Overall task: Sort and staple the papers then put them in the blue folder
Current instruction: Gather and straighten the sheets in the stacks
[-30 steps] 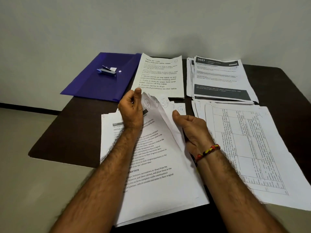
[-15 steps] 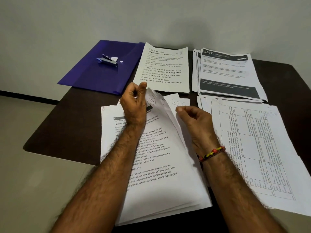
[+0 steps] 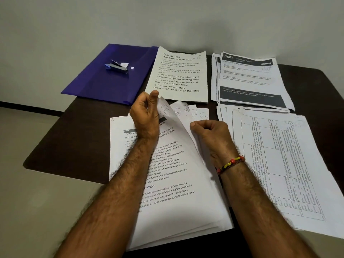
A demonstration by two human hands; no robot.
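Note:
A thick stack of printed papers (image 3: 173, 192) lies in front of me on the dark table (image 3: 80, 138). My left hand (image 3: 146, 116) pinches the raised top-right corner of the upper sheets, thumb up. My right hand (image 3: 210, 135) holds the fanned sheets just below, fingers curled on their edges. Circled handwritten marks show on the fanned corners (image 3: 193, 113). The blue folder (image 3: 104, 84) lies at the back left with a small stapler (image 3: 117, 67) on it.
A "Wipe balcony table clean" pile (image 3: 178, 77) sits at the back centre. A "3667" pile (image 3: 249, 81) is at the back right. A pile of table sheets (image 3: 279, 164) lies to the right, overhanging the table's front edge. A pale wall stands behind.
My left hand lifted the top corner a little higher and my right hand slid up along the fanned sheets, exposing more marked corners. The view shifted slightly.

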